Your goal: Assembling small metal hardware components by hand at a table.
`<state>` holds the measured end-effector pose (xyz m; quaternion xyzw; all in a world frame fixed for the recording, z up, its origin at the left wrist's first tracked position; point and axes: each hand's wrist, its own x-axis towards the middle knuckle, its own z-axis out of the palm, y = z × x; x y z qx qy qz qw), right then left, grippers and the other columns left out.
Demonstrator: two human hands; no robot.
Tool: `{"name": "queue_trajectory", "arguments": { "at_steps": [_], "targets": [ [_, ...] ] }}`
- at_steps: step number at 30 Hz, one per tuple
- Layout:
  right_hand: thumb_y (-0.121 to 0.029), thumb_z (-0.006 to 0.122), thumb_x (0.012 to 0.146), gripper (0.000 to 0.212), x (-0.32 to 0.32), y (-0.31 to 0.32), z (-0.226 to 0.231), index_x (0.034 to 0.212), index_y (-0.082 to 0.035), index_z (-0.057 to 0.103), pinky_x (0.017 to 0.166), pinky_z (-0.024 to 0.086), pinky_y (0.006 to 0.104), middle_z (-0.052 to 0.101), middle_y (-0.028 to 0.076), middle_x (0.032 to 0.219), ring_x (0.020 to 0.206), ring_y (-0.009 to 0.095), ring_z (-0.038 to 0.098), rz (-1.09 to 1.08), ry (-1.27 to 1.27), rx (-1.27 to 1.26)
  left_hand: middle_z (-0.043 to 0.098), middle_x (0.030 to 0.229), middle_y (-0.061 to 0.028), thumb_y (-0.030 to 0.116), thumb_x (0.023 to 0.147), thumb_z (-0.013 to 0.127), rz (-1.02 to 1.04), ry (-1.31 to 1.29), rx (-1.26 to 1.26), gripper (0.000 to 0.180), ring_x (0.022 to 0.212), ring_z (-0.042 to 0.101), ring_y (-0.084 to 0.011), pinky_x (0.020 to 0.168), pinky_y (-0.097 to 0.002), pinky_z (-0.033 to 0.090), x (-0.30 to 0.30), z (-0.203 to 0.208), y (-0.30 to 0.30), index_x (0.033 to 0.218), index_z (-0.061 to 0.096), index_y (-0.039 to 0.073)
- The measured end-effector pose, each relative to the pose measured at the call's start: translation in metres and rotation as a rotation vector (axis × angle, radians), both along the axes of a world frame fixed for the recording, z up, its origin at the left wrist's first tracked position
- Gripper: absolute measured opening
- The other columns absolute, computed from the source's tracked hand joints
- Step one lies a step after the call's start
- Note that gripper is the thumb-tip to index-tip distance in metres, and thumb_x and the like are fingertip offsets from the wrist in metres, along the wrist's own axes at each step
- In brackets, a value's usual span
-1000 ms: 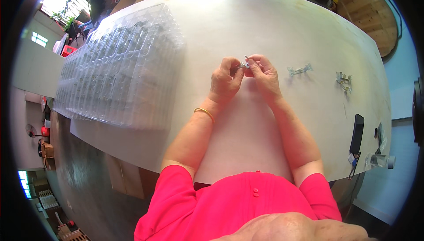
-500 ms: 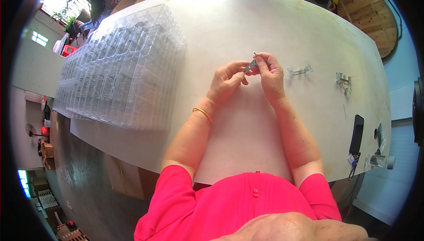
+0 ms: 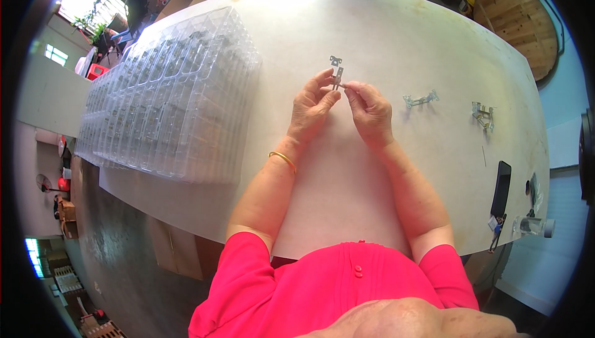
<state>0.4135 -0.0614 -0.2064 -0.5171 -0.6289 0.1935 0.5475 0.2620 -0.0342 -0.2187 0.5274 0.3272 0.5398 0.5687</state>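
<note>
Near the middle of the table I hold a small grey metal hinge (image 3: 338, 73) upright, its wing-shaped plate at the far end. My left hand (image 3: 311, 105) pinches its lower part between thumb and fingers. From the right, my right hand (image 3: 370, 112) has its fingertips closed on a thin metal piece touching the hinge's side; the fingers mostly hide that piece. To the right of my hands lies a metal hinge part (image 3: 421, 99). Farther right rests a cluster of metal hinge parts (image 3: 483, 117), some with a brassy tint.
Stacked clear plastic trays (image 3: 180, 102) holding many metal parts fill the table's left side. A thin rod (image 3: 484, 156), a black phone (image 3: 501, 188) and a clear bottle (image 3: 531, 226) lie along the right. A round wooden board (image 3: 517, 25) stands beyond the far right edge.
The hinge has turned from slanted to upright, its winged plate now showing beyond my fingers. My right hand has moved left and nearer to me, its fingertips now at the hinge's side.
</note>
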Motion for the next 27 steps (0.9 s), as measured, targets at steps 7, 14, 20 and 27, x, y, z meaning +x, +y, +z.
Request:
{"name": "queue_trajectory", "arguments": {
  "at_steps": [7, 14, 20, 27],
  "targets": [
    [-0.005, 0.065, 0.091, 0.012, 0.002, 0.000, 0.003, 0.101, -0.008, 0.069, 0.070, 0.055, 0.0358, 0.071, 0.011, 0.097, 0.085, 0.028, 0.069, -0.041, -0.137, 0.041, 0.060, 0.124, -0.0055, -0.002, 0.090, 0.070, 0.057, 0.083, 0.043, 0.052, 0.095, 0.060, -0.0079, 0.092, -0.0255, 0.051, 0.002, -0.003, 0.001, 0.139, 0.052, 0.004],
    [-0.007, 0.063, 0.092, 0.009, 0.004, -0.001, 0.003, 0.099, -0.009, 0.067, 0.070, 0.054, 0.0390, 0.070, 0.011, 0.094, 0.083, 0.032, 0.068, 0.002, -0.207, 0.055, 0.060, 0.122, -0.0046, -0.002, 0.089, 0.070, 0.058, 0.142, 0.068, 0.051, 0.095, 0.059, -0.0074, 0.092, -0.0258, 0.050, 0.003, -0.002, 0.001, 0.137, 0.054, 0.007],
    [-0.009, 0.064, 0.093, 0.008, 0.001, -0.003, -0.002, 0.100, -0.008, 0.067, 0.069, 0.053, 0.0360, 0.070, 0.011, 0.093, 0.081, 0.029, 0.068, -0.005, -0.138, -0.056, 0.062, 0.121, -0.0047, -0.001, 0.091, 0.066, 0.106, 0.143, 0.028, 0.046, 0.091, 0.059, -0.0076, 0.087, -0.0256, 0.050, 0.001, -0.001, -0.002, 0.135, 0.055, 0.005],
    [-0.016, 0.058, 0.102, 0.012, 0.011, 0.014, -0.015, 0.107, -0.007, 0.065, 0.072, 0.054, 0.0276, 0.066, 0.002, 0.104, 0.092, 0.012, 0.066, 0.139, 0.583, -0.219, 0.069, 0.112, -0.0072, 0.006, 0.095, 0.061, -0.094, 0.046, -0.111, 0.035, 0.083, 0.062, -0.0091, 0.077, -0.0245, 0.051, -0.003, 0.009, -0.005, 0.130, 0.056, 0.003]
  ]
}}
